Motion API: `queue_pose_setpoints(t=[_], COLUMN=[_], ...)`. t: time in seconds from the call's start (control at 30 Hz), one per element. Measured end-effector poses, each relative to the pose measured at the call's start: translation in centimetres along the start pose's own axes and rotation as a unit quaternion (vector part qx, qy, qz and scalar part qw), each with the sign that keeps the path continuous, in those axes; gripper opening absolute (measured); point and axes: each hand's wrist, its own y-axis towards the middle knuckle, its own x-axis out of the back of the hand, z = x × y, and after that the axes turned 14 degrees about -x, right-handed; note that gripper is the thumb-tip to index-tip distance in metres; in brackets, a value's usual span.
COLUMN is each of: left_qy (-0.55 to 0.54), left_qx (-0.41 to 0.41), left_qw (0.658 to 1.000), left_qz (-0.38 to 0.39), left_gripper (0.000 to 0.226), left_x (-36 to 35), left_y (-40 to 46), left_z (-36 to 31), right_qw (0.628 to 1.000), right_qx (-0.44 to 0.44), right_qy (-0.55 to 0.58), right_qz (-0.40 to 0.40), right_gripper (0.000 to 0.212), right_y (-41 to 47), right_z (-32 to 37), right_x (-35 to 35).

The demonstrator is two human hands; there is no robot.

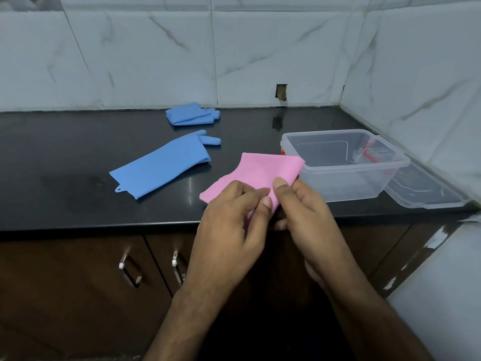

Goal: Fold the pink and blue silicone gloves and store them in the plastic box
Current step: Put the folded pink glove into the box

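A folded pink glove [260, 171] is held just above the counter's front edge. My left hand [234, 225] pinches its near left part and my right hand [304, 212] pinches its near right corner. A blue glove [161, 168] lies flat and unfolded on the black counter to the left. Another blue glove [191, 115], folded, lies near the back wall. The clear plastic box [346, 168] stands open and empty on the right, touching or nearly touching the pink glove's far corner.
The box's clear lid [426, 191] lies flat to the right of the box, near the corner wall. The black counter [65, 157] has tiled walls behind and to the right. Brown cabinet doors with metal handles [130, 272] sit below.
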Motion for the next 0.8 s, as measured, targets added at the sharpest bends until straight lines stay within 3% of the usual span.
queue_pose_setpoints(t=[0.1, 0.23, 0.33, 0.4, 0.47, 0.57, 0.67, 0.8], left_qy=[-0.042, -0.095, -0.1, -0.136, -0.207, -0.37, -0.559, -0.669], left_qx=[0.0, 0.03, 0.089, 0.157, 0.219, 0.233, 0.222, 0.261], left_qw=[0.999, 0.99, 0.983, 0.968, 0.941, 0.891, 0.788, 0.686], left_qz=[-0.034, -0.099, -0.124, -0.139, -0.157, -0.124, -0.126, -0.114], left_gripper=[0.03, 0.028, 0.027, 0.04, 0.056, 0.058, 0.049, 0.043], left_x=[0.0, -0.1, -0.1, -0.1, 0.1, 0.8, 1.6, 0.9], left_y=[0.1, 0.7, 1.4, 2.4, 3.7, 5.9, 7.3, 9.3], left_z=[0.4, 1.5, 2.7, 3.3, 3.5, 3.1, 2.2, 1.6], right_qw=[1.0, 0.992, 0.98, 0.979, 0.983, 0.986, 0.99, 0.997], right_qx=[-0.001, 0.057, 0.106, 0.124, 0.126, 0.115, 0.089, 0.025], right_qy=[-0.001, -0.099, -0.158, -0.157, -0.133, -0.115, -0.101, -0.062], right_qz=[-0.011, -0.048, -0.053, -0.047, -0.018, 0.02, 0.04, 0.041], right_gripper=[0.033, 0.035, 0.035, 0.034, 0.029, 0.023, 0.015, 0.015], right_y=[0.1, 0.3, 0.7, 1.2, 1.7, 2.2, 2.8, 4.1], right_z=[1.5, 4.2, 7.0, 9.1, 11.1, 13.7, 15.3, 15.7], right_x=[0.3, 0.7, 1.2, 1.9, 2.9, 4.3, 5.5, 6.7])
